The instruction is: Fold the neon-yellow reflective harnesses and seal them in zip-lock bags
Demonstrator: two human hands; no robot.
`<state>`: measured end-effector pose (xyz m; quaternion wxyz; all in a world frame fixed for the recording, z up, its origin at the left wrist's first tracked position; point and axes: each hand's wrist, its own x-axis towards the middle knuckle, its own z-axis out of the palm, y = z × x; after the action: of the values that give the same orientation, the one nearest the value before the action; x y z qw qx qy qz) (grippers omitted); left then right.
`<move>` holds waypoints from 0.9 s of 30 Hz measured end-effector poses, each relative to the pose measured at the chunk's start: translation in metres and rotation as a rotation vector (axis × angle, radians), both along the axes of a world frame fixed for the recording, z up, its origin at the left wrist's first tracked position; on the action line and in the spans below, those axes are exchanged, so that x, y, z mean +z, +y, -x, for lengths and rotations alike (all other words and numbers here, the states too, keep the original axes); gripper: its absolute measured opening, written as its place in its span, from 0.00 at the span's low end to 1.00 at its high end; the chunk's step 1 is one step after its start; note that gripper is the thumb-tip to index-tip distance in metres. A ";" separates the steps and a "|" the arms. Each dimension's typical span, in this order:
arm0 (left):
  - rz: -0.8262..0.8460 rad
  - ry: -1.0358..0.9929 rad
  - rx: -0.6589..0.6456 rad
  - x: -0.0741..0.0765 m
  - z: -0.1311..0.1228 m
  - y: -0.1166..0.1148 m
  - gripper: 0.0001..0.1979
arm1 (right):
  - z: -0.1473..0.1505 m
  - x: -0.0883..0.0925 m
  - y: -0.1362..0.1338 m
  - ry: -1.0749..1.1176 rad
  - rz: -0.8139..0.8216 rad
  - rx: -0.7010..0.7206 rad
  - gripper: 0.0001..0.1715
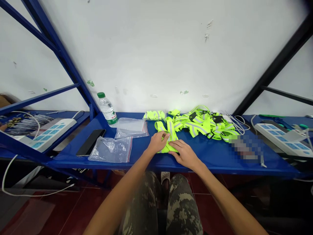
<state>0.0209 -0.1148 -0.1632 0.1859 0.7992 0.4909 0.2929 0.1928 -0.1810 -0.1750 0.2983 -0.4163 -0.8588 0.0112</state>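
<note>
Your left grip [158,142] was closed on the band [171,129], thumb and fingers pinching a fold near its middle. Your right grip [186,154] lay open and flat, pressing the band's near end onto the desk [210,154]. The band lay at the near middle of the desk, right in front of you, its two neon loops running toward the far wall.

It looked light and limp to me: woven strap with a grey reflective stripe and no stiffness of its own, so any layer you let go of would likely sag or spring open. It did not look fragile, though the stripe may have been a little slick under the fingers. The best hold seemed to be at the fold itself, pinching all the layers together, not at a loose end.

Just to the far right sat the pile [202,125] of tangled bands with black buckles that could snag. It was close to yours, and I could not tell whether they touched. A folded one [154,115] lay at the far edge, and two bags [111,149] lay to the left, beside a bottle [107,109] and a phone [90,142]
</note>
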 end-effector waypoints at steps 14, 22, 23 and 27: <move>-0.244 0.039 0.129 0.002 0.003 -0.028 0.17 | 0.007 0.005 0.008 0.006 0.033 -0.026 0.19; -0.074 0.227 0.169 0.016 0.003 0.003 0.24 | 0.012 0.016 0.030 0.042 0.055 -0.134 0.21; -0.059 0.252 0.166 0.018 0.002 0.007 0.25 | 0.013 0.017 0.034 0.037 0.064 -0.169 0.22; -0.004 0.358 0.184 0.022 0.000 0.018 0.27 | 0.018 0.016 0.049 -0.006 0.113 -0.306 0.26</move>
<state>0.0209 -0.0964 -0.1412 0.0666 0.7905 0.5867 0.1627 0.1752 -0.1320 -0.1595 0.2701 -0.5585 -0.7842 0.0125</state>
